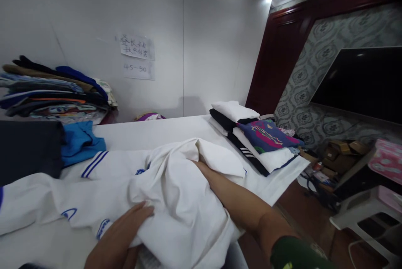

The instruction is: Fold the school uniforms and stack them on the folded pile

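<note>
Here's the white garment [182,189], heaped at the near side of the white table [135,133], and my right forearm [238,197] runs straight in under its folds; the right hand is buried, so whether it's spread or pinching, I can't tell! My left hand [122,233] is down at the near left, fingers close together, tips against the cloth, though I can't make out whether the thumb has a fold trapped. Danger here: so much loose fabric, and if the right arm pulls back hard, the inside could snag and come along, bunching the lot. The cloth hangs close to the near edge too; a weak hold on the left and its own weight might drag it off. And over on the left, white cloth with a blue-striped end [96,164] lies right up against the heap, so one careless tug could shift both. A wide swing right might knock the folded pile [266,137] near the table's far corner. Round the room: dark folded cloth [31,147] and bright blue cloth [81,141] at left, a tall clothes stack [56,93] behind, handwritten papers [137,47] on the pale wall, a black screen [361,80] on patterned wallpaper, boxes [342,156] and a pale stool [367,214] below.
</note>
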Demonstrator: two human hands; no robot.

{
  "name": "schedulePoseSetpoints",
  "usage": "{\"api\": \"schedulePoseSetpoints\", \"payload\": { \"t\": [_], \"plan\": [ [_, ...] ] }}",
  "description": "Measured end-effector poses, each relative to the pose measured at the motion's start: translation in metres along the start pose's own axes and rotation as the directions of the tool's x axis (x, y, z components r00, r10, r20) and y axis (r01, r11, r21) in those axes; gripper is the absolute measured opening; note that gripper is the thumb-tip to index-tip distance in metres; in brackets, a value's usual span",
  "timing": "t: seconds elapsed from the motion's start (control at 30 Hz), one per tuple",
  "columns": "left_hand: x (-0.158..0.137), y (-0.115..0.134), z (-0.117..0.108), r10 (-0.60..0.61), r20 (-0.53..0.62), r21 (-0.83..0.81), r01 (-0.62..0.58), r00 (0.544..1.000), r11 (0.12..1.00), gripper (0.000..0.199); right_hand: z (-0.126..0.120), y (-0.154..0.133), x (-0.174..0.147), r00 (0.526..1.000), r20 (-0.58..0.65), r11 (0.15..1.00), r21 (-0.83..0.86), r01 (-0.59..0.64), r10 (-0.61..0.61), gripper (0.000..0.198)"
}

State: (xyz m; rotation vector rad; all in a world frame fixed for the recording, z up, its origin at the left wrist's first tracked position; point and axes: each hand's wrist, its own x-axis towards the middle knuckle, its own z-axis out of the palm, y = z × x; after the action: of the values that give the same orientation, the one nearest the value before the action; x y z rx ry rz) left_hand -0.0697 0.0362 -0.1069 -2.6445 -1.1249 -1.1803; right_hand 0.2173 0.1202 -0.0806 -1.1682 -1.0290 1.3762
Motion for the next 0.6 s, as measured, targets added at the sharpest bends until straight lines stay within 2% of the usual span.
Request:
{"api": "schedulePoseSetpoints", "payload": {
  "t": [0.1,0.17,0.27,0.37,0.43,0.5,0.6],
  "plan": [
    [0.014,0.005,-0.025,-0.010,-0.049,0.075,0.014,0.999,0.997,0.056,-0.001,-0.010,-0.011,0.978,0.127,0.983,0.066,-0.173,0.164,0.063],
    [0.021,0.007,-0.035,-0.060,-0.106,0.078,0.068,0.993,0.995,0.047,-0.008,-0.014,-0.023,0.967,0.188,0.978,0.084,-0.190,0.171,0.060],
    [0.032,0.013,-0.048,-0.171,-0.194,0.059,0.186,0.966,0.981,0.035,-0.029,-0.007,-0.044,0.984,0.170,0.996,0.065,-0.059,0.047,0.053],
    [0.047,0.024,-0.062,-0.141,-0.243,0.064,0.161,0.960,0.985,0.029,-0.057,0.014,-0.071,0.995,0.036,0.992,-0.086,0.098,-0.095,0.050],
    [0.059,0.032,-0.070,-0.109,-0.268,0.070,0.132,0.957,0.989,0.026,-0.071,0.029,-0.093,0.982,-0.031,0.957,-0.231,0.174,-0.186,0.051],
    [0.071,0.039,-0.075,-0.099,-0.290,0.072,0.124,0.952,0.990,0.024,-0.078,0.040,-0.116,0.961,0.010,0.881,-0.398,0.257,-0.275,0.053],
    [0.087,0.043,-0.078,-0.094,-0.317,0.059,0.119,0.944,0.991,0.022,-0.076,0.044,-0.146,0.929,0.213,0.698,-0.614,0.368,-0.303,0.068]
  ]
}}
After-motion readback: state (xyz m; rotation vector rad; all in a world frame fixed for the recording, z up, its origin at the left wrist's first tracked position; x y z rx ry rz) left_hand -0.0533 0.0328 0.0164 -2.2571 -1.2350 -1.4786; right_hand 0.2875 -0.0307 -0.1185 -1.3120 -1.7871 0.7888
